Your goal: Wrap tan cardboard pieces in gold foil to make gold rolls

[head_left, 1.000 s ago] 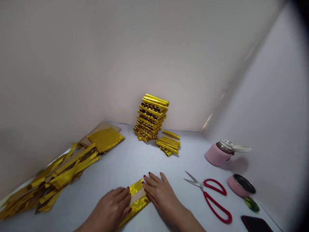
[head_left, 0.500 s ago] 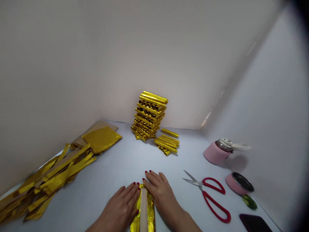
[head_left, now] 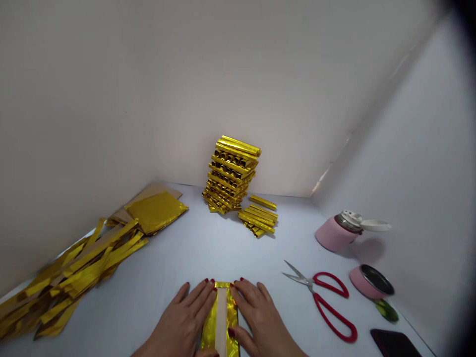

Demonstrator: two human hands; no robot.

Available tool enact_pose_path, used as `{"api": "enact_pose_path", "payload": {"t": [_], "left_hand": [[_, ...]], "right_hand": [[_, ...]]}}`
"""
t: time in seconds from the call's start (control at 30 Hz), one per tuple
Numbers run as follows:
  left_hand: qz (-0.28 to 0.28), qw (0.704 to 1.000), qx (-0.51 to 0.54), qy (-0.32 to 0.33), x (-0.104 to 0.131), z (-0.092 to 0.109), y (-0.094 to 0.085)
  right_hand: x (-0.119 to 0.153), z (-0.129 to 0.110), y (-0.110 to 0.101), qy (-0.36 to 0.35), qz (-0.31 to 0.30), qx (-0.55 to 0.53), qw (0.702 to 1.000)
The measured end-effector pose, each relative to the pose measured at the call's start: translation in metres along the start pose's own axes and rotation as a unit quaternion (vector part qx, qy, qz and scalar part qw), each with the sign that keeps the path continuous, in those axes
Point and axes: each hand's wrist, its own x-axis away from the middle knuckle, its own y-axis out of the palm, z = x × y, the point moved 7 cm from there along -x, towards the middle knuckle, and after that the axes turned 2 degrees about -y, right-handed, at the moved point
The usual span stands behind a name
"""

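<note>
A gold foil sheet lies on the table at the bottom centre, its side edges folded inward and a pale strip showing down the middle. A narrow fold crosses its far end. My left hand lies flat with fingers extended on the sheet's left edge. On the right edge rests my right hand, fingers spread and thumb on the foil. Neither hand grips anything. Red-handled scissors lie with blades apart to the right of my right hand.
A tall stack of gold rolls stands at the back, beside a small pile of rolls. Gold strips and square sheets lie left. Right are a pink flask, pink cup, green item and dark phone-like object.
My right hand has moved back toward me and slightly right, its thumb now showing on the foil. My left hand stays nearly in place, its thumb lower. The view has shifted slightly.
</note>
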Motion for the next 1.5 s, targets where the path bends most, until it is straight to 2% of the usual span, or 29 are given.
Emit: {"api": "enact_pose_path", "payload": {"t": [0.07,0.23,0.3,0.37,0.43,0.5,0.6,0.7,0.87,0.97,1.1,1.27,1.43,1.5], "left_hand": [[0.001,1.0,0.008,-0.014,-0.005,-0.004,-0.001],[-0.01,0.998,-0.012,-0.063,-0.024,-0.025,-0.001],[-0.004,0.998,-0.016,-0.062,-0.028,-0.029,-0.001],[0.028,0.998,-0.016,-0.053,-0.028,-0.027,-0.004],[0.072,0.997,-0.006,-0.04,-0.026,-0.02,-0.01],[0.093,0.995,0.018,-0.02,-0.024,-0.008,-0.014],[0.085,0.994,0.055,0.033,-0.023,0.01,-0.015],[0.097,0.991,0.068,0.058,-0.024,0.018,-0.017],[0.099,0.992,0.059,0.051,-0.025,0.016,-0.011],[0.088,0.993,0.065,0.045,-0.024,0.015,-0.008],[0.075,0.992,0.098,0.035,-0.012,0.016,-0.013],[0.047,0.99,0.129,0.029,0.008,0.017,-0.02],[0.087,0.99,0.088,0.065,0.011,0.019,-0.014],[0.107,0.989,0.071,0.079,0.01,0.02,-0.012]], "right_hand": [[-0.004,0.006,0.0,0.021,-0.019,0.003,1.0],[-0.031,0.015,-0.012,0.049,-0.018,0.006,0.999],[-0.035,0.013,-0.015,0.034,0.015,0.012,0.999],[-0.032,0.009,-0.016,0.018,0.072,0.015,0.997],[-0.027,0.003,-0.014,0.001,0.124,0.026,0.992],[-0.023,-0.004,-0.009,-0.021,0.145,0.042,0.988],[-0.022,-0.012,-0.004,-0.05,0.14,0.052,0.987],[-0.021,-0.016,-0.007,-0.049,0.133,0.045,0.989],[-0.002,-0.021,-0.017,-0.026,0.1,-0.041,0.994],[0.014,-0.023,-0.021,-0.021,0.119,-0.088,0.989],[0.024,-0.024,-0.017,-0.022,0.144,-0.073,0.987],[0.023,-0.028,-0.02,-0.034,0.126,-0.079,0.988],[0.026,-0.032,-0.021,-0.061,0.089,-0.051,0.993],[0.029,-0.033,-0.018,-0.081,0.119,-0.016,0.989]]}}
